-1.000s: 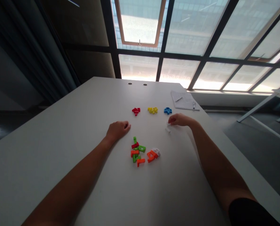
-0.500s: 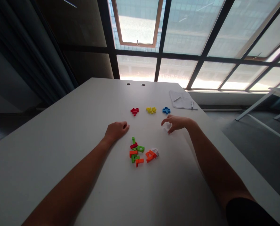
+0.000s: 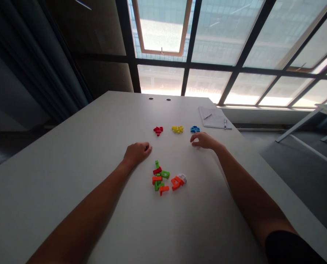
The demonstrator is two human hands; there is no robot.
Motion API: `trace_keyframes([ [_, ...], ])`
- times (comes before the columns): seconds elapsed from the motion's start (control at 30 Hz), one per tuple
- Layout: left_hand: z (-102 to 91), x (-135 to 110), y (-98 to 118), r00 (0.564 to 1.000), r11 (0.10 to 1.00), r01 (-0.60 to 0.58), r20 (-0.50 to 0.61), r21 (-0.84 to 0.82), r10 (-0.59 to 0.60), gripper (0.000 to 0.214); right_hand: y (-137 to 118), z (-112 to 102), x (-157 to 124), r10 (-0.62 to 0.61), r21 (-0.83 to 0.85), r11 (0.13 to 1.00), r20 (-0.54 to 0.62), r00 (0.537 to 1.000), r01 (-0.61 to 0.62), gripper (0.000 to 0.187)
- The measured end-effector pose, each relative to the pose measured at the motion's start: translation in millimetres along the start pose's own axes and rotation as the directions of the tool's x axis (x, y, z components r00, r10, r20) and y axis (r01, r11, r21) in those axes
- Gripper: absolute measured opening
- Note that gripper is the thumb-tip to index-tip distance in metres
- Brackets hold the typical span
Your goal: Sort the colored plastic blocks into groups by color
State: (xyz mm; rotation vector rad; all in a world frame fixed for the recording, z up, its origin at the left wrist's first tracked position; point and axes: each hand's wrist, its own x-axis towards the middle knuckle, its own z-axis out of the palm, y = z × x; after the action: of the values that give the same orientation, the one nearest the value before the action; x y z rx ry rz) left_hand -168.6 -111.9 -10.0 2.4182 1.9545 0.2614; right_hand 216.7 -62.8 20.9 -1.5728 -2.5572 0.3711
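Note:
My left hand (image 3: 137,152) rests on the white table in a loose fist, left of the small plastic blocks; nothing shows in it. My right hand (image 3: 204,140) is low over the table just in front of a blue block pile (image 3: 195,129), its fingers and thumb curled toward each other. What lies inside that curl is hidden. Nearer to me is a loose heap of green blocks (image 3: 165,174), red and orange blocks (image 3: 164,189). Beside it on the right, orange blocks (image 3: 176,182) lie against a white block (image 3: 182,177).
A red block pile (image 3: 158,131) and a yellow block pile (image 3: 177,129) stand in a row with the blue one. Paper sheets (image 3: 211,118) with two pens lie at the table's far right edge. Large windows are behind the table (image 3: 70,157).
My right hand has moved slightly away from me, toward the blue pile, and its fingers have drawn in. The whitish piece seen under it is no longer visible. My left hand stays put.

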Motion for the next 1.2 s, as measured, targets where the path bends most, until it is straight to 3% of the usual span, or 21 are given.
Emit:
trace_keyframes([
  [0.27, -2.0, -1.1, 1.9, 1.0, 1.0, 0.015, 0.017, 0.008, -0.015, 0.043, 11.1, -17.3, -13.0, 0.004, 0.064, 0.998, 0.079, 0.997, -0.009, 0.025],
  [0.4, -1.7, -0.8, 1.8, 1.0, 1.0, 0.01, 0.016, 0.006, -0.01, 0.043, 15.3, -19.9, -17.4, -0.012, 0.083, 0.997, 0.148, 0.989, 0.0, 0.063],
  [0.47, -1.4, -0.6, 1.5, 1.0, 1.0, 0.006, 0.011, 0.002, -0.006, 0.042, 15.6, -17.2, -17.1, -0.003, 0.077, 0.997, 0.195, 0.981, -0.013, 0.072],
  [0.77, -1.3, -0.7, 0.0, 1.0, 1.0, -0.001, 0.006, 0.003, 0.001, 0.043, 14.1, -15.1, -13.8, 0.0, 0.042, 0.999, 0.217, 0.976, -0.01, 0.034],
  [1.0, 0.2, 0.1, 0.0, 1.0, 1.0, -0.005, -0.004, -0.001, 0.005, 0.042, 17.3, -16.2, -14.6, 0.01, 0.055, 0.998, 0.237, 0.971, -0.024, 0.031],
  [1.2, 1.1, 0.3, -0.6, 1.0, 1.0, 0.005, -0.006, 0.005, -0.005, 0.042, 21.1, -15.1, -15.7, 0.04, 0.097, 0.993, 0.246, 0.969, -0.066, 0.048],
])
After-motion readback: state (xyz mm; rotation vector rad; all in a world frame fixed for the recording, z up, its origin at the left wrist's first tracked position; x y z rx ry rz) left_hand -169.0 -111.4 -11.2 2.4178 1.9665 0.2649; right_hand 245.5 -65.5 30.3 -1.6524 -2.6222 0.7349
